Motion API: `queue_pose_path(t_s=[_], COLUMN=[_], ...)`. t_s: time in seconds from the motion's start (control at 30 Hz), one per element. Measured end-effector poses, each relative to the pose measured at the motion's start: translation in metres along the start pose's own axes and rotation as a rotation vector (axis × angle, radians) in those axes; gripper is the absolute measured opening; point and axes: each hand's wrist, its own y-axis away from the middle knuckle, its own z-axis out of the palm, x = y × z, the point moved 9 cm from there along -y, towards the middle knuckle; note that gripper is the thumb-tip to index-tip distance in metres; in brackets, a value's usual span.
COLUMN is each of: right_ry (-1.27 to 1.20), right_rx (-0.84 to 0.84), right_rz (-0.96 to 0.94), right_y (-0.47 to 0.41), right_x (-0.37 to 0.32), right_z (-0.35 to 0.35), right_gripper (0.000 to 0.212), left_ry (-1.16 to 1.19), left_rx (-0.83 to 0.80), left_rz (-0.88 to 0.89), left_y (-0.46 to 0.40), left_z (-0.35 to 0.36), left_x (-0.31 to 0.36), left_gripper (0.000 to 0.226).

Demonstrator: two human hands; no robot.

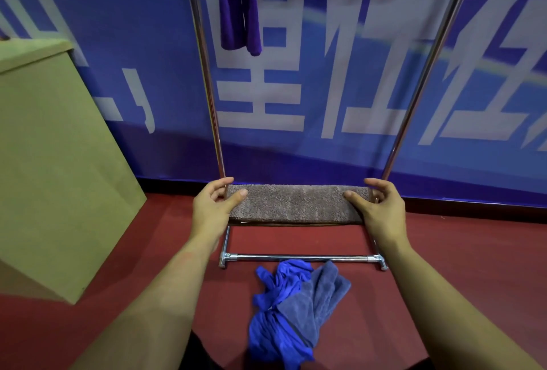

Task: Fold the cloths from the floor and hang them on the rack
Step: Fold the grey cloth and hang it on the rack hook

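Even, fairly bright indoor light, perhaps from overhead; shadows are faint. Wide-angle bending bows the rack (207, 73) poles toward 12 o'clock; edges look soft.

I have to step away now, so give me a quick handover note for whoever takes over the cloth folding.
Left hand and right hand each pinch one end of the folded brown cloth, held level in front of the rack.
Done: a purple cloth hangs from the top rail.
Left: hang the brown cloth, then fold and hang the bright blue cloth and the grey-blue cloth, heaped on the red floor by the rack's base bar.
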Motion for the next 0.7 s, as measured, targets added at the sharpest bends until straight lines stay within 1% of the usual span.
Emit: queue_pose_path(t_s=[0.07,0.1,0.2,0.27,0.33,0.4,0.43,0.5,0.53,0.6,0.7], right_ry=[0.009,-0.003,-0.078,-0.156,-0.168,-0.092,-0.05,0.033,0.079,0.159,0.219], right_rx=[0.036,0.034,-0.029,-0.072,-0.097,-0.109,-0.123,-0.17,-0.2,-0.265,-0.409], right_rz=[0.002,0.018,0.086,0.131,0.155,0.149,0.153,0.151,0.138,0.099,0.041], right_y=[-0.001,-0.002,-0.003,-0.003,-0.003,-0.006,-0.007,-0.008,-0.008,-0.004,0.012], right_x=[0.001,0.005,0.016,0.02,0.023,0.027,0.03,0.034,0.035,0.034,0.027], right_z=[-0.004,-0.004,0.001,0.006,0.006,0.004,0.005,0.008,0.011,0.02,0.044], right_gripper=[0.056,0.06,0.067,0.065,0.058,0.05,0.049,0.049,0.05,0.053,0.055], left_ry=[0.025,0.071,0.289,0.352,0.338,0.317,0.29,0.155,0.066,-0.095,-0.325], left_rx=[0.041,0.043,-0.007,-0.046,-0.085,-0.089,-0.081,-0.065,-0.073,-0.147,-0.357], left_rz=[-0.007,-0.043,-0.227,-0.312,-0.334,-0.303,-0.272,-0.164,-0.103,0.024,0.173], left_y=[-0.001,-0.002,-0.003,-0.001,0.001,0.002,0.002,0.002,0.003,0.006,0.017], left_z=[-0.002,-0.002,0.006,0.01,0.013,0.014,0.014,0.013,0.015,0.025,0.053], left_x=[-0.001,-0.005,-0.024,-0.032,-0.034,-0.031,-0.026,-0.012,-0.005,0.006,0.013], left_gripper=[0.053,0.061,0.084,0.085,0.083,0.075,0.065,0.043,0.036,0.03,0.033])
